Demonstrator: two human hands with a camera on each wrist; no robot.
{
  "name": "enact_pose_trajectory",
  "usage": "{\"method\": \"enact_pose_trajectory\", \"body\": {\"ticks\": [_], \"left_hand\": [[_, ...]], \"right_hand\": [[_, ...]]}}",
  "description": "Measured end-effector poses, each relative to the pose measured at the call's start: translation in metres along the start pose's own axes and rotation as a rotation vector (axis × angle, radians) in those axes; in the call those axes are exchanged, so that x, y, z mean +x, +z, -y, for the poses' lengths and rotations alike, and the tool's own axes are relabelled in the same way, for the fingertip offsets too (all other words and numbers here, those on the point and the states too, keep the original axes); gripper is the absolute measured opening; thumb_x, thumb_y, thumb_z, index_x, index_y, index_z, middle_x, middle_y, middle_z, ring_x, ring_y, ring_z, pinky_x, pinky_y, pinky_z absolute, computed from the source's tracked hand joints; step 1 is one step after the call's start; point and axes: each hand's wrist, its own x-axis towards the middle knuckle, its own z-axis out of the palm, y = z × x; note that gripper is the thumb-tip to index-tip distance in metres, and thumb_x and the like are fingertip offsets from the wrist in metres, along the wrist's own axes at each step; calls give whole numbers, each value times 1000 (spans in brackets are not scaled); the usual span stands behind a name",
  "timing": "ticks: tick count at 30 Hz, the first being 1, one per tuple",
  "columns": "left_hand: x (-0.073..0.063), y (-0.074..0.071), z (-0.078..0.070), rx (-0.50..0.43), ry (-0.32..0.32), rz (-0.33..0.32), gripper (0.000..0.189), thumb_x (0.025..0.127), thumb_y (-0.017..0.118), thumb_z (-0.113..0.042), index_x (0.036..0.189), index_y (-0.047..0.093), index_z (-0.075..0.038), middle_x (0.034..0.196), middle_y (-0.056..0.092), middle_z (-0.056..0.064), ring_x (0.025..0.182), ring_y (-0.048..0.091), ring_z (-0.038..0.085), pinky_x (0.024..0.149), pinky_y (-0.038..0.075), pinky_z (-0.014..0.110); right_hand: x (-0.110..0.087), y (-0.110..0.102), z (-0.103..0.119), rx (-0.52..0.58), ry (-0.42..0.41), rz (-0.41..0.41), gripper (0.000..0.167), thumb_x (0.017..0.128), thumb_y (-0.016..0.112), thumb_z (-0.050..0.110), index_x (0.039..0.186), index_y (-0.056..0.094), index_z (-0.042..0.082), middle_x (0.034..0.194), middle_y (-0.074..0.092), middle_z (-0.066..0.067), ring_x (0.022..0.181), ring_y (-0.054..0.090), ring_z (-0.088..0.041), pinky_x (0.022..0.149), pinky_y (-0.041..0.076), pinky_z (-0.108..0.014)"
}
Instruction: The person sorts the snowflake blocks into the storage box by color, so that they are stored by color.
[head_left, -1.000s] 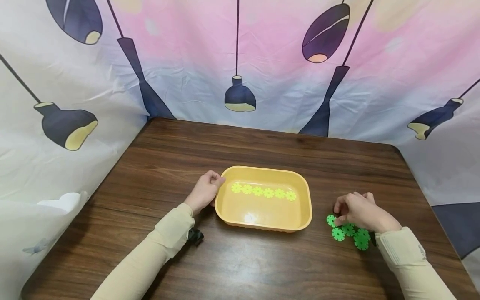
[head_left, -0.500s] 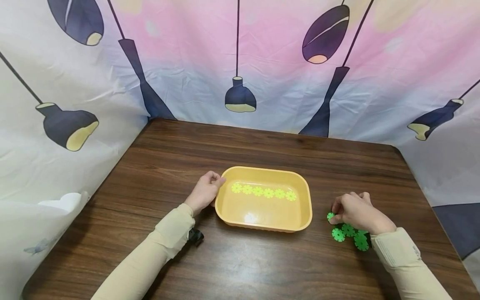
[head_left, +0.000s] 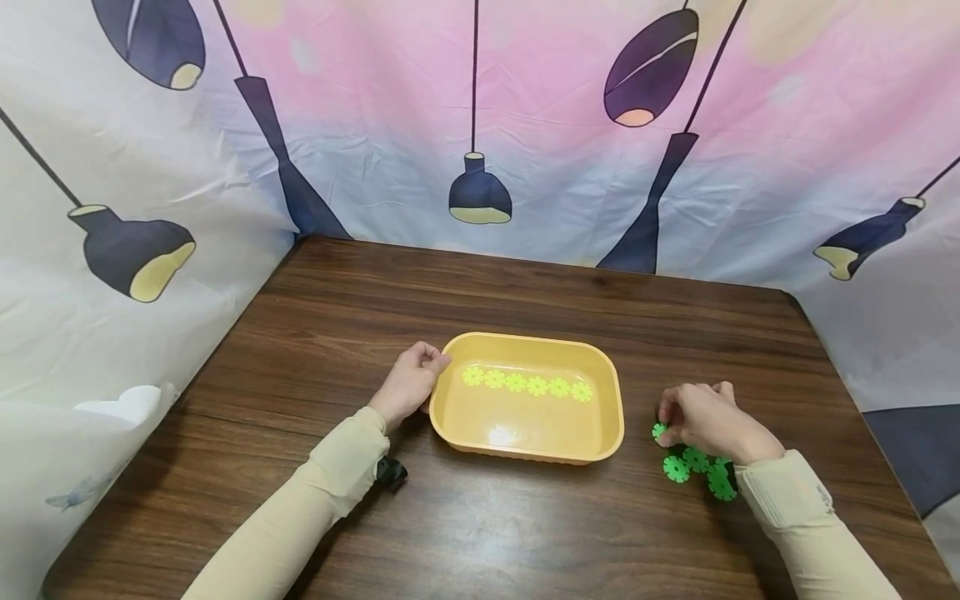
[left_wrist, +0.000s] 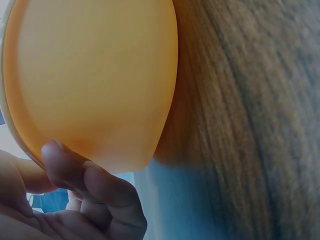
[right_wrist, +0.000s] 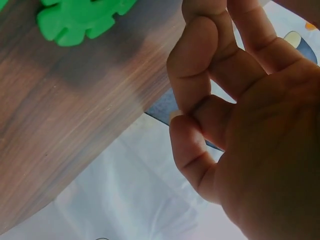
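A yellow plastic basin (head_left: 536, 429) stands mid-table, with a row of yellow-green notched flower discs (head_left: 516, 382) along its floor. My left hand (head_left: 408, 383) pinches the basin's left rim between thumb and fingers; the left wrist view shows the fingertips against the basin's outer wall (left_wrist: 100, 75). To the right of the basin, my right hand (head_left: 712, 425) pinches a green notched flower disc (head_left: 658, 432) at its thumb and fingertips, partly covered by them. Several more green discs (head_left: 677, 469) lie under and beside that hand. The right wrist view cuts off the fingertips.
The dark wood table (head_left: 525, 533) has its back edge against a cloth backdrop (head_left: 390, 192) printed with lamps. Cloth also hangs at both sides. A black object (head_left: 392, 472) sits under the left wrist.
My right hand has shifted slightly left and away from me, and the green disc at its fingertips has moved a little with it. The left hand and basin stay put.
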Motion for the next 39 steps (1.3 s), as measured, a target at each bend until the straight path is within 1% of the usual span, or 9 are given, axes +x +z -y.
{"method": "enact_pose_trajectory", "body": {"ticks": [14,20,25,27,30,32,34,38,39], "left_hand": [[1,0,0,-15,-7,0,20,103,51,-23,104,49,-3,81,56,14,50,52,16,41,43,26],[2,0,2,-25,-1,4,20,103,50,-22,105,48,-2,81,57,14,49,51,15,40,42,25],[2,-1,2,-28,-3,4,21,103,50,-23,105,48,-2,83,57,14,50,52,15,41,42,25],[2,-1,2,-26,-2,5,21,103,50,-22,105,48,-2,82,56,14,50,52,15,41,42,25],[2,-1,2,-26,-4,5,20,103,50,-23,104,48,-3,82,56,14,49,52,15,40,43,25],[1,-1,1,-25,-2,7,20,103,50,-22,104,48,-3,82,56,14,50,52,15,40,43,25],[1,-1,1,-28,-4,10,20,103,50,-23,104,48,-3,82,57,14,50,52,15,40,43,26],[1,-1,1,-30,-1,16,20,103,50,-23,104,48,-2,81,57,14,49,51,15,40,42,26],[1,-1,1,-29,-1,17,20,103,50,-23,104,48,-2,81,56,14,49,51,15,40,42,25]], "right_hand": [[2,-2,4,-10,-28,-54,31,69,89,22,70,57,21,62,55,13,65,49,-11,76,23,-53],[1,-3,6,-21,-45,-81,32,68,89,20,68,58,21,61,55,14,64,48,-11,74,22,-49],[1,-4,7,-7,-45,-83,30,69,89,19,68,59,20,60,56,14,63,48,-10,73,21,-48],[1,-5,7,19,-42,-72,28,70,88,17,69,60,20,60,57,14,64,50,-10,75,21,-49],[2,-7,4,103,-44,-34,22,78,81,9,73,62,18,63,62,15,68,54,-9,81,20,-52],[2,-8,1,155,-51,-15,18,81,78,7,75,64,18,66,64,15,69,57,-9,83,19,-53],[2,-11,-1,205,-55,-9,17,83,75,6,76,65,18,69,66,14,72,59,-10,92,17,-58],[3,-18,-4,253,-63,-54,12,84,77,16,78,66,18,71,66,8,68,60,-15,100,13,-66],[3,-21,-3,263,-63,-65,12,85,77,18,79,66,18,72,67,6,68,60,-15,103,17,-62]]}}
